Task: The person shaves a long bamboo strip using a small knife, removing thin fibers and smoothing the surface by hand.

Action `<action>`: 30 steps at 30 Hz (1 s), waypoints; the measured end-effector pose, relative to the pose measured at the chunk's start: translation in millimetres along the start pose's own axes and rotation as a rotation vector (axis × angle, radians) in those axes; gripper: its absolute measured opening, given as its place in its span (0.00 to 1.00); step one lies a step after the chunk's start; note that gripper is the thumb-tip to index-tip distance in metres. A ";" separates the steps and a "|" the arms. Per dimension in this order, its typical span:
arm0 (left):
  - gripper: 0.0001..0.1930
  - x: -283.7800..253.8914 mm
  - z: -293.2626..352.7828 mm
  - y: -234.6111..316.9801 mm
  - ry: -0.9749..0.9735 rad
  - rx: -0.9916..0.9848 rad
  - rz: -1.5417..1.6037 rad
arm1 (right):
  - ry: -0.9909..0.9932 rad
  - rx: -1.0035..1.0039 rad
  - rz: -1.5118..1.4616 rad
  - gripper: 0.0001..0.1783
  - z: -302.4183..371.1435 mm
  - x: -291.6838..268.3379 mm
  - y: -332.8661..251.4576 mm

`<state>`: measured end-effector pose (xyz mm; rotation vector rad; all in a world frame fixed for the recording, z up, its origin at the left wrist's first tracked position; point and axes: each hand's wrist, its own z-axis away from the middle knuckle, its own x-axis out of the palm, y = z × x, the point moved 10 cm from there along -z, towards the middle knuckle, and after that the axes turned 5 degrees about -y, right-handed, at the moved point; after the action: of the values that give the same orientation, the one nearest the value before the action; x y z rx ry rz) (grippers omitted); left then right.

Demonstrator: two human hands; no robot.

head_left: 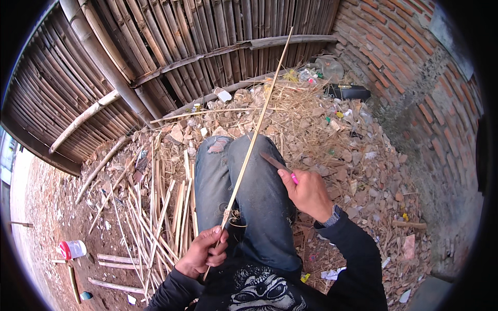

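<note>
My left hand (pixel 207 250) is closed around the lower end of a long, thin bamboo strip (pixel 255 136). The strip slants up and away across my jeans, its far tip in front of the bamboo fence. A thin curled shaving (pixel 237 220) hangs beside the strip, just above my left fist. In my right hand (pixel 309 193) is a knife (pixel 274 161) with a pink handle, mostly hidden by the fingers. Its blade points up and left over my right thigh, apart from the strip.
Many split bamboo strips (pixel 155 228) lie on the ground at my left. A white tub with a red lid (pixel 72 250) lies farther left. Rubble and straw (pixel 321 135) cover the ground ahead and right. A bamboo fence (pixel 207 31) and a brick wall (pixel 415 67) enclose the space.
</note>
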<state>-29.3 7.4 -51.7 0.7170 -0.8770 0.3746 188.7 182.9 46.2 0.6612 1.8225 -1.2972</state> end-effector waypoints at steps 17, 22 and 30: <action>0.16 -13.5 16.9 -38.5 0.053 -0.124 -0.017 | 0.040 0.011 0.033 0.34 -35.1 -16.8 34.5; 0.16 -14.8 14.1 -32.7 0.128 -0.102 -0.089 | -0.259 -0.281 0.103 0.31 27.0 28.7 -57.5; 0.16 -26.1 39.8 -36.1 0.097 -0.151 -0.033 | 0.003 0.039 0.020 0.37 -44.3 -26.2 42.0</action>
<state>-46.8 -46.6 -70.4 0.5686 -0.7914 0.3079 222.6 239.6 53.2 0.7007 1.7927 -1.3223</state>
